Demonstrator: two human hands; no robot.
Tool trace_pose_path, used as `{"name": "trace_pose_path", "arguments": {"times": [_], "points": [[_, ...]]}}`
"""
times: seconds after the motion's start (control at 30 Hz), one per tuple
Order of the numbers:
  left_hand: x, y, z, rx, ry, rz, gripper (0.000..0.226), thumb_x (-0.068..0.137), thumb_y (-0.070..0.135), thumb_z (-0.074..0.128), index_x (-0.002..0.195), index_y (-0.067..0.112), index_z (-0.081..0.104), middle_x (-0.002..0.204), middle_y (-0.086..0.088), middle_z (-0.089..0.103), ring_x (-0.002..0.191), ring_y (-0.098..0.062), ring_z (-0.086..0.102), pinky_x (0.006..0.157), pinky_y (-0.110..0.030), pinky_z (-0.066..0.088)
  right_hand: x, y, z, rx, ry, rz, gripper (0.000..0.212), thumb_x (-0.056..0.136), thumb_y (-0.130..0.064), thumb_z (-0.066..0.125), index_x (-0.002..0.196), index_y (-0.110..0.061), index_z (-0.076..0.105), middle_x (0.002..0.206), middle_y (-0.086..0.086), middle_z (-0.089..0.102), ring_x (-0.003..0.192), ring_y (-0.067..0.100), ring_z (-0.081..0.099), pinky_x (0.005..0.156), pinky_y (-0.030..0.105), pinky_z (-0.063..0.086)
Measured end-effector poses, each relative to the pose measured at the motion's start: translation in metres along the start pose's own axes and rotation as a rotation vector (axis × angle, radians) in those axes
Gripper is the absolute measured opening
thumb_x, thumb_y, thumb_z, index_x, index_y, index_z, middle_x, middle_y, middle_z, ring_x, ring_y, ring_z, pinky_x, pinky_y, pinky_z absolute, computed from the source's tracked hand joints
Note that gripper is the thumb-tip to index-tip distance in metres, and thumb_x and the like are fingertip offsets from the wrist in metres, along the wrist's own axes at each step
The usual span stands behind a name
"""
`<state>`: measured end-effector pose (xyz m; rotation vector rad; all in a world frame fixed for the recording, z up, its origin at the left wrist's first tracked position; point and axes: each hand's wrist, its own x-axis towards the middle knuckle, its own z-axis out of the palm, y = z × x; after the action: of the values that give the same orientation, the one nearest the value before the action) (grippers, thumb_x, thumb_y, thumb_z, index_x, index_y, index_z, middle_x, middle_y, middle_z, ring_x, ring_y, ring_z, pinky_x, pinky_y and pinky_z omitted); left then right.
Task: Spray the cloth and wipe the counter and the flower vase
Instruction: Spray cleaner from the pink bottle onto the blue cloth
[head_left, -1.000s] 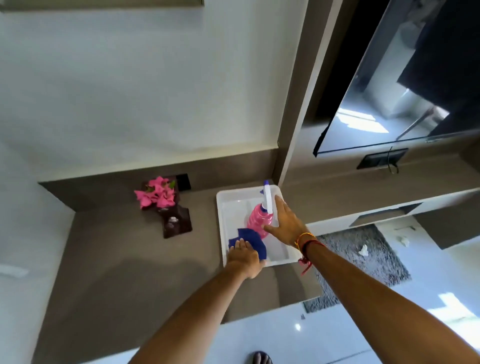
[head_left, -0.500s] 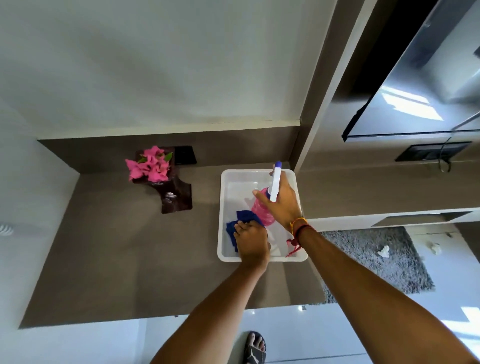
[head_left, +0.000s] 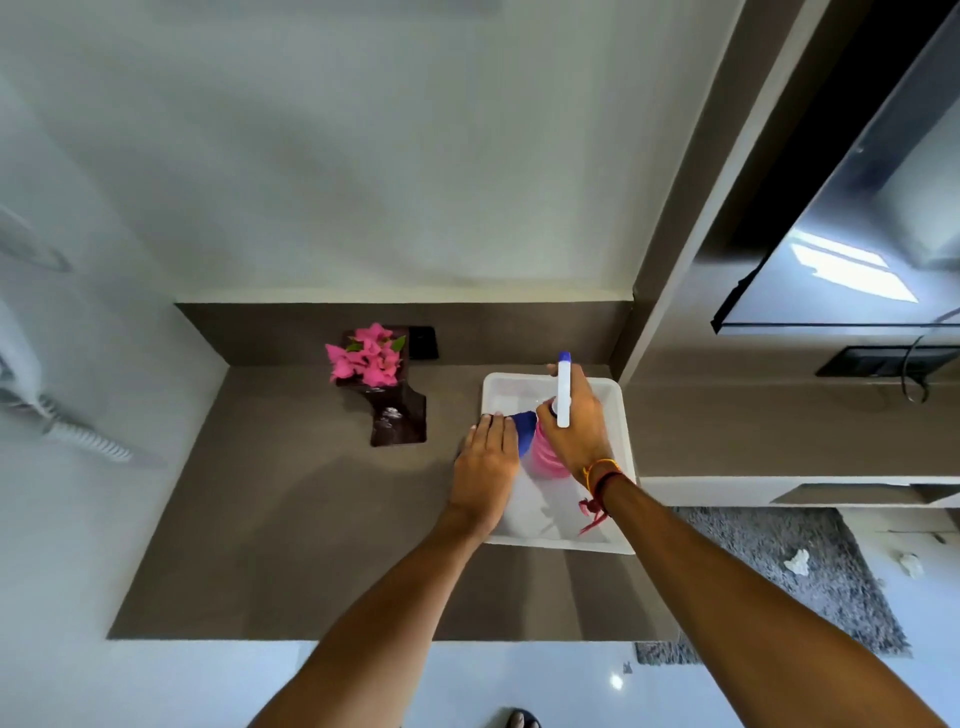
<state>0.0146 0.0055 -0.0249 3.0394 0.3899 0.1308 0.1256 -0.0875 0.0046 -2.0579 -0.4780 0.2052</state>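
My right hand (head_left: 576, 426) grips a pink spray bottle (head_left: 545, 454) with a white and blue nozzle, held above the white tray (head_left: 613, 405). My left hand (head_left: 485, 465) holds a blue cloth (head_left: 524, 428) at the tray's left rim; most of the cloth is hidden under the palm. A dark flower vase (head_left: 397, 415) with pink flowers (head_left: 366, 356) stands on the brown counter (head_left: 270, 519), to the left of the tray near the back wall.
A black socket plate (head_left: 422, 342) sits on the backsplash behind the vase. A wall-mounted screen (head_left: 857, 249) hangs at the right. A grey rug (head_left: 779, 582) lies on the floor beyond the counter's right end. A coiled cord (head_left: 88, 436) hangs on the left wall.
My left hand has lifted the blue cloth from the tray floor toward its left rim. My right hand has raised the spray bottle. The view has shifted right and closer.
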Motion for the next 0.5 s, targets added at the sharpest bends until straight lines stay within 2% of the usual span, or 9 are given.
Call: {"name": "trace_pose_path", "arguments": {"times": [0.13, 0.27, 0.4, 0.47, 0.5], "points": [[-0.016, -0.04, -0.041, 0.06, 0.052, -0.001, 0.053, 0.067, 0.006, 0.087, 0.115, -0.004, 0.067, 0.111, -0.022, 0.073, 0.102, -0.033, 0.071, 0.091, -0.039, 0.059, -0.008, -0.052, 0.01, -0.058, -0.033, -0.097, 0.042, 0.089, -0.007, 0.064, 0.129, -0.007, 0.051, 0.101, 0.011, 0.065, 0.084, 0.022, 0.066, 0.081, 0.031, 0.061], [-0.047, -0.084, -0.067, 0.123, 0.058, -0.066, 0.05, 0.059, 0.007, 0.09, 0.105, -0.001, 0.073, 0.097, -0.017, 0.077, 0.089, -0.028, 0.075, 0.076, -0.033, 0.064, -0.034, -0.098, 0.041, -0.116, -0.069, -0.177, 0.032, 0.084, -0.01, 0.066, 0.115, -0.006, 0.056, 0.093, 0.011, 0.065, 0.078, 0.024, 0.063, 0.071, 0.031, 0.06], [-0.092, -0.126, -0.079, 0.145, -0.034, -0.199, 0.035, 0.055, 0.01, 0.092, 0.086, 0.008, 0.076, 0.072, -0.006, 0.075, 0.064, -0.02, 0.074, 0.049, -0.026, 0.058, -0.079, -0.113, 0.096, -0.154, -0.161, -0.103, 0.021, 0.08, -0.01, 0.062, 0.101, -0.007, 0.059, 0.084, 0.012, 0.067, 0.074, 0.031, 0.064, 0.067, 0.042, 0.057], [-0.112, -0.148, -0.079, 0.142, -0.077, -0.253, 0.033, 0.056, 0.012, 0.093, 0.083, 0.008, 0.075, 0.067, -0.006, 0.073, 0.059, -0.019, 0.072, 0.046, -0.026, 0.057, -0.1, -0.113, 0.126, -0.164, -0.22, -0.032, 0.011, 0.08, -0.009, 0.06, 0.091, -0.008, 0.06, 0.077, 0.011, 0.068, 0.071, 0.033, 0.067, 0.066, 0.044, 0.058], [-0.121, -0.159, -0.077, 0.135, -0.109, -0.278, 0.031, 0.062, 0.013, 0.091, 0.088, 0.007, 0.074, 0.073, -0.007, 0.074, 0.064, -0.019, 0.073, 0.05, -0.026, 0.059, -0.108, -0.112, 0.139, -0.165, -0.253, 0.017, 0.009, 0.08, -0.008, 0.061, 0.087, -0.005, 0.062, 0.076, 0.013, 0.069, 0.071, 0.034, 0.069, 0.067, 0.045, 0.06]]}}
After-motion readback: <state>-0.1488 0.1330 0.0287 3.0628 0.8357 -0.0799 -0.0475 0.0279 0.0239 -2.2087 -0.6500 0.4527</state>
